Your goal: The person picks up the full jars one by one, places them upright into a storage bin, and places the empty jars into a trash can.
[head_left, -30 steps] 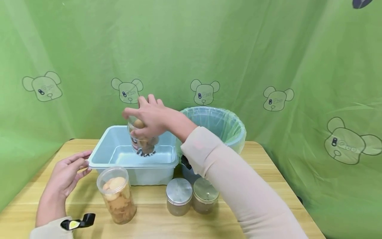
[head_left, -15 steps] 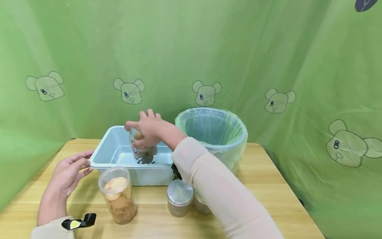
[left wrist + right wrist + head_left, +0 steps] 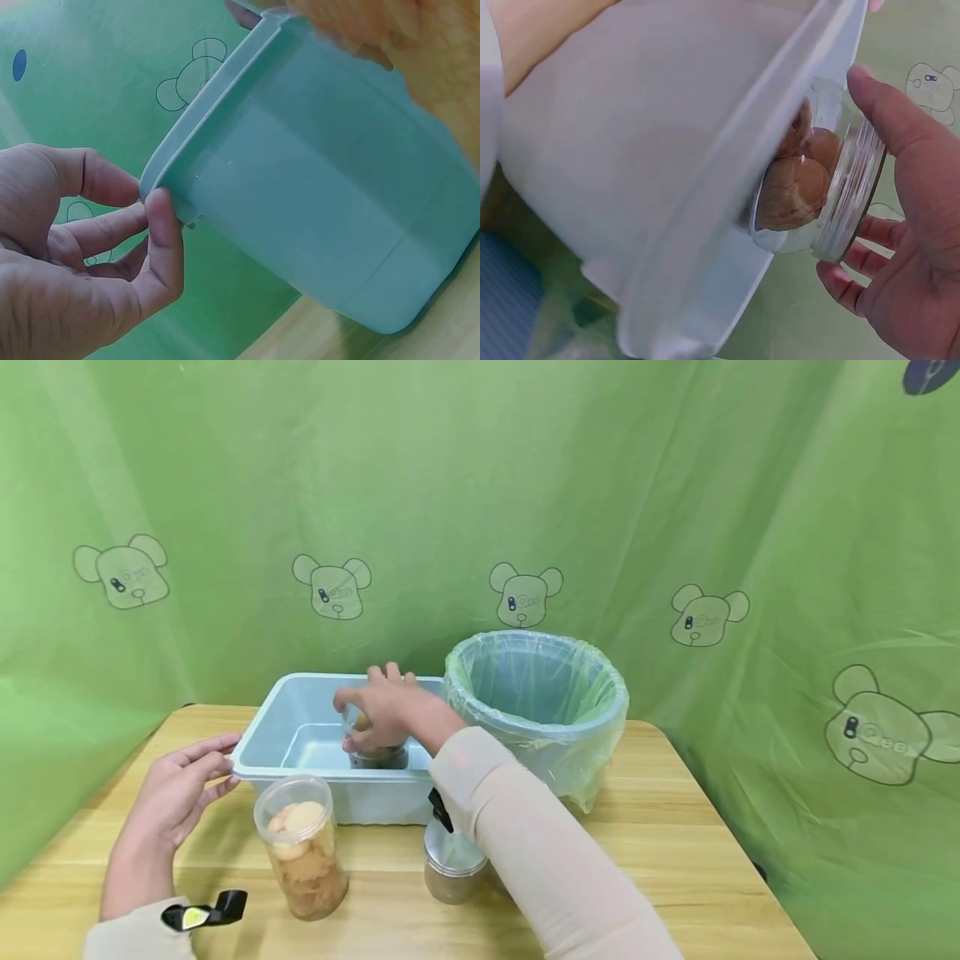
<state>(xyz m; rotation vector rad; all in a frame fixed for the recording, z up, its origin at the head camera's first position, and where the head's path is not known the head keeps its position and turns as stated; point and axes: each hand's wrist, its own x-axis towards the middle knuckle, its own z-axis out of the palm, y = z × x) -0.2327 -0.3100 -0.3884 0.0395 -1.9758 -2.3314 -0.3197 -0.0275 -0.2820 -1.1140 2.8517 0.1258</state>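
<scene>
In the head view my right hand (image 3: 390, 712) grips a clear jar (image 3: 381, 758) from above, low inside the light-blue plastic basin (image 3: 386, 795). The right wrist view shows round brown pieces (image 3: 793, 191) in this jar, with thumb and fingers around its lidded end. My left hand (image 3: 176, 793) holds the basin's near left corner; in the left wrist view thumb and finger pinch its rim (image 3: 161, 154). Before the basin stands a tall clear tub (image 3: 303, 852) of orange-brown pieces with pale rounds on top. Whether the held jar touches the basin floor is hidden.
A blue bucket (image 3: 536, 727) lined with a green bag stands right of the basin. A silver-lidded jar (image 3: 452, 868) sits in front, partly under the right forearm, which hides a second jar. Green printed curtain (image 3: 450, 485) surrounds the wooden table (image 3: 660, 860).
My right hand has lowered the jar deeper into the basin and slightly right. The forearm now covers the second small jar. My left hand stays at the basin corner.
</scene>
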